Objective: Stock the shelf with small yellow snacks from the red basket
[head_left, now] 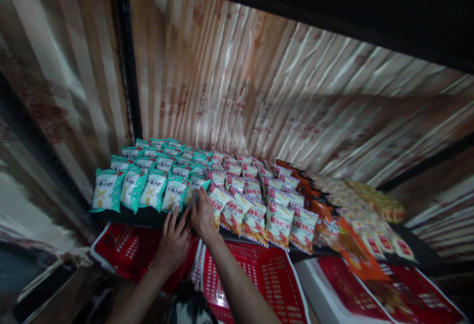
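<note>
My right hand (203, 218) has its fingers closed on the last teal-and-white snack bag (194, 185) at the right end of the front teal row. Beside it, my left hand (174, 240) reaches up with fingers stretched out, the tips near the lower edges of this bag and the neighbouring teal bag (174, 193). Several teal bags stand in rows to the left, tilted back. Directly right of my right hand begin rows of white snack bags (255, 220) with striped edges and red lettering. The fingers partly cover the held bag.
Red baskets (255, 279) with white rims sit below the dark shelf (148, 215). Farther right lie orange packets (355, 250) and pale small packs (385, 242). A dark upright post (128, 57) and a dark upper beam (296, 13) frame the shelf, with creased patterned sheeting (229, 77) behind.
</note>
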A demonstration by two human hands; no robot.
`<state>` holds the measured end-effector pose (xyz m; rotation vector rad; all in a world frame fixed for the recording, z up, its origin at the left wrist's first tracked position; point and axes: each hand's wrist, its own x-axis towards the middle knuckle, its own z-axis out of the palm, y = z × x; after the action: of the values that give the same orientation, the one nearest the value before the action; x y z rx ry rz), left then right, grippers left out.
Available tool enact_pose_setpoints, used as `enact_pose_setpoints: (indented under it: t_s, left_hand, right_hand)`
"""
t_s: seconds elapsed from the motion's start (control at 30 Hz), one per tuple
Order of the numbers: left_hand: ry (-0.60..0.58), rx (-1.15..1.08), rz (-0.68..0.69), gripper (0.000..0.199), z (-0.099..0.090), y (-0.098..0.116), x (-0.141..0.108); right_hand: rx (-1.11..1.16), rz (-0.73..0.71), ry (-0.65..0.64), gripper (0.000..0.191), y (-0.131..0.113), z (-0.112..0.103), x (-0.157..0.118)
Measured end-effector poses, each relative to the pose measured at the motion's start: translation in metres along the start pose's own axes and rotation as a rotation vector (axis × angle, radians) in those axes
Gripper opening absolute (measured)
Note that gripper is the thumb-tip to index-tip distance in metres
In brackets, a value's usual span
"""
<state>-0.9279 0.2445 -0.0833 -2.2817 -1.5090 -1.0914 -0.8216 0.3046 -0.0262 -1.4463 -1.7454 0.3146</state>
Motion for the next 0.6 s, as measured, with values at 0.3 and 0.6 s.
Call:
enact_pose_setpoints:
  t_s: [0.3,0.6]
  left_hand:
    - [-0.046,0.067,0.122,0.045,0.003,0.009,0.025]
    - [-0.196,0.164,0.076,0.046,0.005,0.027,0.042]
  right_hand:
    - [0.042,-0.046,-0.004,0.049,0.004,-0.011,-0.007]
    - [-0.041,-0.084,0.159,0.041,0.015,-0.057,-0.044]
